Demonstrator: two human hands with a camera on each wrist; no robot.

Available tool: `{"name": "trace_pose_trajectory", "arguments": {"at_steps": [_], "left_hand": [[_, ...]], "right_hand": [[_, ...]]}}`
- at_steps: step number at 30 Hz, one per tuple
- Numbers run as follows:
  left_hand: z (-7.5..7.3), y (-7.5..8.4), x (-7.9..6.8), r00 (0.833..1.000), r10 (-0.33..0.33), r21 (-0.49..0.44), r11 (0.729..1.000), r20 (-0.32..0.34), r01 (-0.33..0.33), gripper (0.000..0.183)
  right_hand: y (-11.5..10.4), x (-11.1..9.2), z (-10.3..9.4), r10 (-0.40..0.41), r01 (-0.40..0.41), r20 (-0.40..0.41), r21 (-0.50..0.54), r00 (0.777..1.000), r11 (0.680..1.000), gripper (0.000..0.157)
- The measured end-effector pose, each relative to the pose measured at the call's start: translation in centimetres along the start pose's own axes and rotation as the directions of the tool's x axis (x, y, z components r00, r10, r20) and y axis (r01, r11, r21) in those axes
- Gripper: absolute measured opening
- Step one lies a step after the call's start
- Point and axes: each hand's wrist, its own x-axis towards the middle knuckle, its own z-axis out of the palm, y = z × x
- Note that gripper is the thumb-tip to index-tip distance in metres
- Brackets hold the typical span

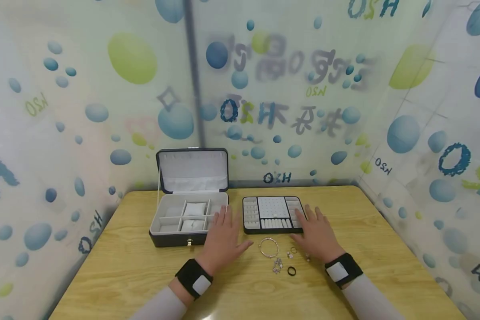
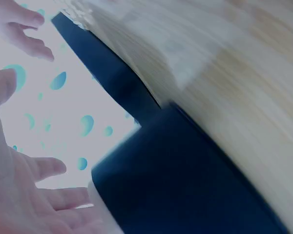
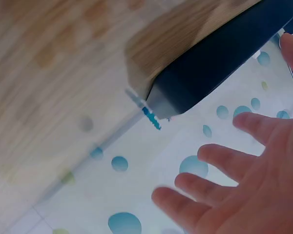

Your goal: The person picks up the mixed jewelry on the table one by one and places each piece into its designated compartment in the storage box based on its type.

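Note:
In the head view my left hand point(image 1: 224, 242) lies with straight fingers over the front right corner of an open jewelry box point(image 1: 172, 241). The box has light compartments, two of them with small white cushions point(image 1: 194, 209). My right hand point(image 1: 318, 235) spreads its fingers at the right edge of a flat jewelry tray point(image 1: 274, 208), fingertips overlapping it. Both wrist views show the fingers extended, with nothing gripped. Between the hands lie a bangle point(image 1: 269, 257), a silvery chain bracelet point(image 1: 278, 266), a black ring point(image 1: 291, 274) and several smaller jewelry pieces point(image 1: 290, 255).
The box lid point(image 1: 194, 171) stands upright at the back, a ribbon at its left side. A small clasp point(image 1: 190, 242) sits on the box front. The wooden table point(image 1: 104, 275) is bounded by a patterned curtain point(image 1: 264, 133) behind and at both sides.

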Motion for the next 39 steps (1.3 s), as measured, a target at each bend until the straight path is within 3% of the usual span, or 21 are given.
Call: {"name": "trace_pose_trajectory", "arguments": {"at_steps": [3, 6, 9, 12, 17, 21, 27, 34, 39], "left_hand": [[0.3, 0.8, 0.7, 0.999, 0.039, 0.003, 0.999, 0.012, -0.039, 0.093], [0.5, 1.6, 1.2, 0.997, 0.074, 0.006, 0.997, -0.002, -0.074, 0.086], [0.8, 2.2, 1.7, 0.995, 0.091, 0.011, 0.996, -0.043, -0.091, 0.079], [0.9, 2.7, 2.0, 0.990, 0.114, 0.043, 0.993, -0.087, -0.110, 0.072], [1.2, 3.4, 2.7, 0.981, 0.168, 0.144, 0.978, -0.098, -0.153, 0.052], [1.2, 4.0, 3.4, 0.982, 0.175, 0.157, 0.974, -0.074, -0.161, 0.035], [1.6, 4.6, 4.3, 0.990, 0.138, 0.101, 0.986, -0.029, -0.135, 0.019], [1.8, 4.7, 4.7, 0.995, 0.096, 0.052, 0.994, 0.027, -0.097, 0.018], [2.2, 4.4, 4.8, 0.994, 0.104, 0.076, 0.991, 0.043, -0.107, 0.022]], "right_hand": [[0.5, -0.1, -0.1, -0.006, 0.006, -0.009, 0.007, 1.000, 1.000, 0.078], [1.2, 0.1, -0.2, -0.030, 0.031, -0.089, 0.011, 0.996, 0.999, 0.068], [2.0, 0.5, -0.3, -0.056, 0.060, -0.164, 0.019, 0.985, 0.998, 0.054], [2.5, 0.8, -0.4, -0.067, 0.075, -0.158, 0.046, 0.985, 0.996, 0.043], [2.8, 1.0, -0.6, -0.077, 0.082, -0.033, 0.172, 0.996, 0.982, 0.027], [2.8, 1.1, -0.5, -0.125, 0.092, 0.094, 0.290, 0.988, 0.952, 0.014], [3.1, 0.9, -0.1, -0.184, 0.076, 0.239, 0.401, 0.953, 0.913, 0.019], [3.6, 0.7, -0.4, -0.232, 0.028, 0.374, 0.477, 0.898, 0.878, 0.022], [3.6, 0.6, -0.4, -0.245, -0.018, 0.445, 0.508, 0.861, 0.861, 0.022]]}}
